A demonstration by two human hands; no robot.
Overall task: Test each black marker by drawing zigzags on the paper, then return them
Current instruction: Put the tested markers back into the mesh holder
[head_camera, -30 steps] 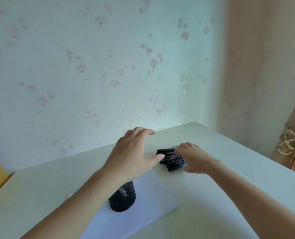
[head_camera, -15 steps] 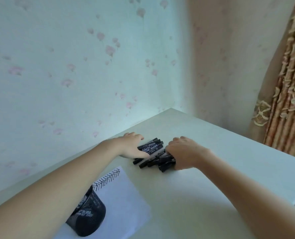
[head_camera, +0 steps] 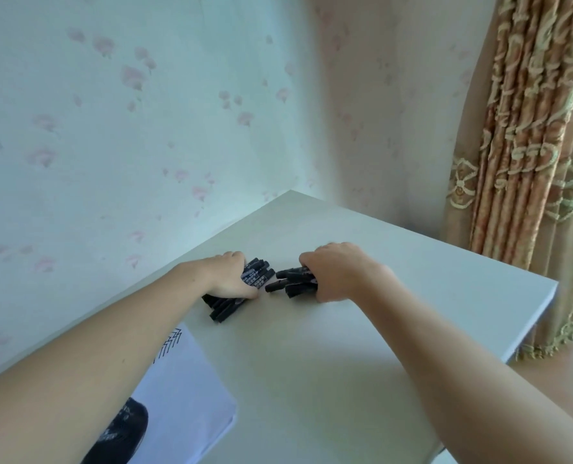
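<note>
Pale floral wallpaper (head_camera: pixel 111 128) fills the background, with a patterned tan curtain (head_camera: pixel 529 145) hanging at three o'clock past the table's far edge. On the white table (head_camera: pixel 345 363) both hands have gathered black markers into two separate bundles near the far corner. At about eleven o'clock from the picture's centre, the left hand (head_camera: pixel 226 274) curls its fingers and thumb round the left bundle of markers (head_camera: pixel 256 276), whose ends stick out above the knuckles and below the wrist and lie on the table. Just beside it, toward one o'clock, the right hand (head_camera: pixel 337 271) grips the right bundle of markers (head_camera: pixel 293 279), with their ends poking out leftward from the fist. A small gap of bare table separates the two bundles. At seven o'clock lies a white sheet of paper (head_camera: pixel 191 396) with black zigzag lines near its far edge, partly covered by the left forearm. A black mesh holder (head_camera: pixel 124 433) sits on the paper's near part, also half hidden by that arm.
</note>
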